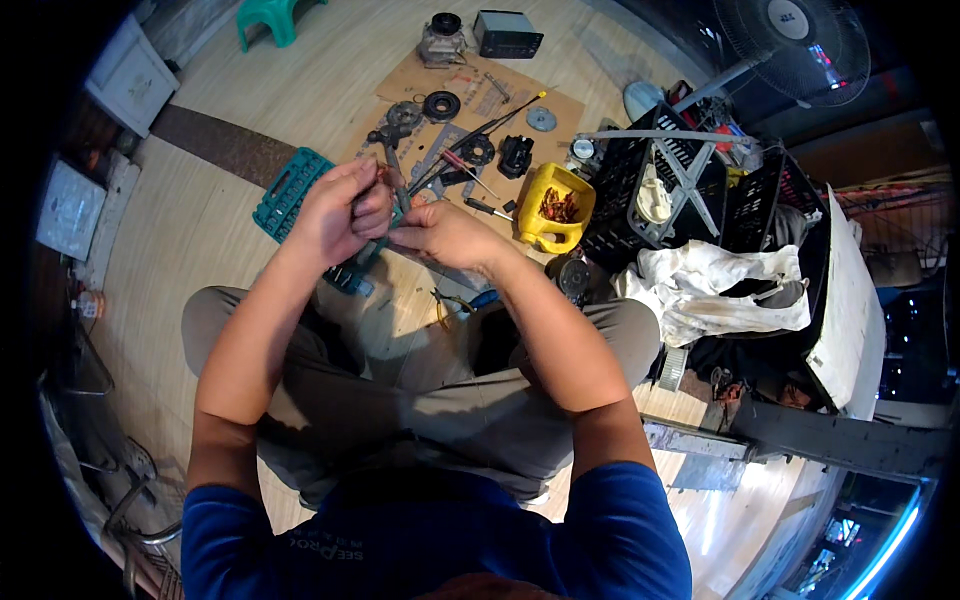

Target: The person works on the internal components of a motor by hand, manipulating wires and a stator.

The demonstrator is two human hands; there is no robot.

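Observation:
I sit on a wooden floor with my knees apart. My left hand (335,212) and my right hand (445,236) meet in front of me, both closed around a slim metal tool (398,188) whose shaft sticks up between them. A small dark part is held under the fingers; I cannot tell what it is. Just beyond the hands lies a sheet of cardboard (560,105) with round metal parts (441,104) and screwdrivers (466,170) spread on it.
A teal socket tray (287,190) lies left of the hands. A yellow cut-open jug (556,208) holds small reddish parts. Black crates (690,190), a white cloth (720,285), a standing fan (790,45) and pliers (455,303) sit to the right and in front.

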